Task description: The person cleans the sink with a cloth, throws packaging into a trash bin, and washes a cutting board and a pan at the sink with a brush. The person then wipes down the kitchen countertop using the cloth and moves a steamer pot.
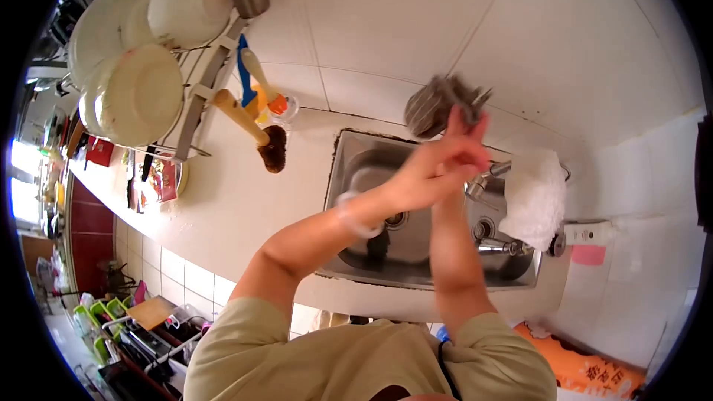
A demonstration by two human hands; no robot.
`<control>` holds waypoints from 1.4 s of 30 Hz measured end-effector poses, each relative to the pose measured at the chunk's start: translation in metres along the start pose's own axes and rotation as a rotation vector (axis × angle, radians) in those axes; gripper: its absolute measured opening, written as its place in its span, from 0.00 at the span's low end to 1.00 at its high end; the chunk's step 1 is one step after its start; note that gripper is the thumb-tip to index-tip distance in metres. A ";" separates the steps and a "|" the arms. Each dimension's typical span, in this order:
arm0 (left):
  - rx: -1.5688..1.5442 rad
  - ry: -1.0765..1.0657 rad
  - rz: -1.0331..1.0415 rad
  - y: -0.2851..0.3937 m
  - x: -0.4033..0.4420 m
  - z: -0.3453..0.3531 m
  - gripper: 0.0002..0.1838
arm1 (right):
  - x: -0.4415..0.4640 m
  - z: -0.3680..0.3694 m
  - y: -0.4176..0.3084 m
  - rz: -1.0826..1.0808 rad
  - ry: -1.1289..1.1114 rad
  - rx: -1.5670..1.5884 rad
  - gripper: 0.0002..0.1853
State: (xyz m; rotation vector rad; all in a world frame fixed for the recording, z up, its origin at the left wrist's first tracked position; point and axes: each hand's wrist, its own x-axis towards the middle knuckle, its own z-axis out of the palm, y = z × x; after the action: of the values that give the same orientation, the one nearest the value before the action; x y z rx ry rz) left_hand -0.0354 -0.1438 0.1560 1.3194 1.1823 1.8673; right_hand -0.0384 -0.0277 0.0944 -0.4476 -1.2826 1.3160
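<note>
My left hand (422,176), with a pale band at the wrist, crosses over the sink (343,178) in front of my right hand (466,134). Motion smears the fingers of both hands where they overlap. A bunched grey striped cloth (429,110) is at the upper fingertips, close to the tiled wall; these seem to belong to my right hand. Most of the right palm is hidden behind the left hand. Below the hands are the metal tap (479,184) and a drain. A white towel (536,197) hangs just to the right of the tap.
On the left, a dish rack (194,115) carries white bowls (141,93) and a small metal cup (249,0). A wooden-handled brush (273,150) and an orange-tipped basting brush (276,102) are by the wall. A pink-marked sponge-like item (588,254) is at right.
</note>
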 end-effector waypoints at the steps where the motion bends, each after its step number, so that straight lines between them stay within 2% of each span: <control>1: -0.184 0.095 -0.034 0.030 -0.038 -0.031 0.10 | 0.033 0.031 -0.039 -0.257 -0.136 0.072 0.15; 2: -0.180 0.177 -0.115 0.037 -0.066 -0.040 0.07 | 0.060 0.051 -0.047 -0.617 -0.162 -0.113 0.12; 3: -0.159 0.198 -0.169 0.046 -0.074 -0.037 0.07 | 0.058 0.060 -0.045 -0.698 -0.145 0.024 0.17; 4: -0.176 0.266 -0.171 0.042 -0.095 -0.045 0.06 | 0.107 0.103 -0.075 -1.107 -0.225 -0.389 0.24; 5: -0.208 0.315 -0.200 0.035 -0.128 -0.049 0.06 | 0.124 0.132 -0.073 -1.205 -0.213 -0.564 0.27; 6: -0.227 0.362 -0.281 0.034 -0.155 -0.046 0.06 | 0.112 0.133 -0.070 -1.176 -0.211 -0.568 0.27; 8: -0.265 0.424 -0.295 0.013 -0.182 -0.051 0.05 | 0.093 0.160 -0.064 -1.151 -0.203 -1.016 0.25; 9: -0.263 0.461 -0.350 0.015 -0.197 -0.054 0.06 | 0.078 0.171 -0.063 -1.177 -0.173 -0.796 0.24; 11: -0.293 0.527 -0.387 0.002 -0.212 -0.049 0.06 | 0.058 0.183 -0.026 -1.127 -0.488 -0.970 0.28; 12: -0.293 0.544 -0.417 0.004 -0.216 -0.055 0.06 | 0.055 0.186 -0.030 -1.126 -0.477 -1.060 0.31; 13: -0.322 0.575 -0.449 0.000 -0.220 -0.050 0.07 | 0.023 0.195 0.009 -1.196 -0.861 -1.199 0.31; 14: -0.327 0.580 -0.452 -0.003 -0.224 -0.047 0.07 | 0.007 0.189 0.063 -1.478 -0.744 -1.164 0.30; 15: -0.315 0.579 -0.461 -0.002 -0.224 -0.049 0.07 | 0.007 0.191 0.056 -1.407 -0.817 -1.176 0.30; 17: -0.314 0.577 -0.482 -0.004 -0.235 -0.044 0.07 | -0.016 0.167 0.099 -1.256 -1.031 -1.085 0.30; 19: -0.314 0.643 -0.479 -0.002 -0.249 -0.044 0.05 | -0.037 0.117 0.165 -0.923 -1.421 -0.898 0.30; 20: -0.319 0.620 -0.478 0.002 -0.256 -0.043 0.05 | -0.038 0.090 0.183 -0.759 -1.547 -0.819 0.30; 21: -0.313 0.661 -0.467 0.002 -0.265 -0.036 0.06 | -0.039 0.066 0.196 -0.756 -1.619 -0.820 0.30; 24: -0.307 0.675 -0.446 0.004 -0.283 -0.049 0.06 | -0.004 0.031 0.158 -1.272 -1.487 -1.235 0.29; 27: -0.309 0.660 -0.505 -0.002 -0.277 -0.055 0.07 | 0.124 0.103 -0.013 -0.975 -0.913 -0.443 0.16; 28: -0.309 0.661 -0.507 0.000 -0.279 -0.053 0.07 | 0.130 0.110 -0.009 -1.222 -0.750 -0.392 0.12; 29: -0.303 0.649 -0.518 0.000 -0.277 -0.052 0.06 | 0.164 0.116 -0.070 -1.541 -0.589 -0.572 0.13; 30: -0.299 0.626 -0.515 -0.004 -0.268 -0.055 0.06 | 0.195 0.123 -0.119 -1.561 -0.584 -0.590 0.13; 31: -0.298 0.634 -0.521 -0.003 -0.270 -0.054 0.07 | 0.213 0.128 -0.155 -1.440 -0.433 -0.609 0.17; 33: -0.312 0.640 -0.507 -0.011 -0.267 -0.059 0.07 | 0.258 0.137 -0.216 -1.571 0.126 -0.698 0.17; 34: -0.335 0.674 -0.523 -0.011 -0.274 -0.054 0.07 | 0.260 0.135 -0.229 -1.530 0.249 -0.759 0.14; 35: -0.344 0.683 -0.539 -0.013 -0.275 -0.054 0.07 | 0.256 0.135 -0.226 -1.487 0.336 -0.805 0.16; 36: -0.343 0.676 -0.557 -0.014 -0.274 -0.055 0.07 | 0.244 0.135 -0.197 -1.431 0.318 -0.869 0.18; 38: -0.392 0.680 -0.591 -0.022 -0.273 -0.054 0.06 | 0.193 0.138 -0.129 -1.360 0.122 -0.962 0.24; 41: -0.385 0.664 -0.582 -0.024 -0.259 -0.052 0.06 | 0.106 0.110 -0.016 -1.295 -0.448 -1.033 0.33; 42: -0.351 0.645 -0.566 -0.023 -0.250 -0.055 0.06 | 0.083 0.093 0.015 -1.160 -0.677 -1.009 0.31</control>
State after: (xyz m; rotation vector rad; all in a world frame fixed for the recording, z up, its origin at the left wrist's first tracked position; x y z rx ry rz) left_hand 0.0021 -0.3579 0.0191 0.1418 1.2671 1.9708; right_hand -0.1451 0.0123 0.1474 0.1549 -2.2297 -0.2816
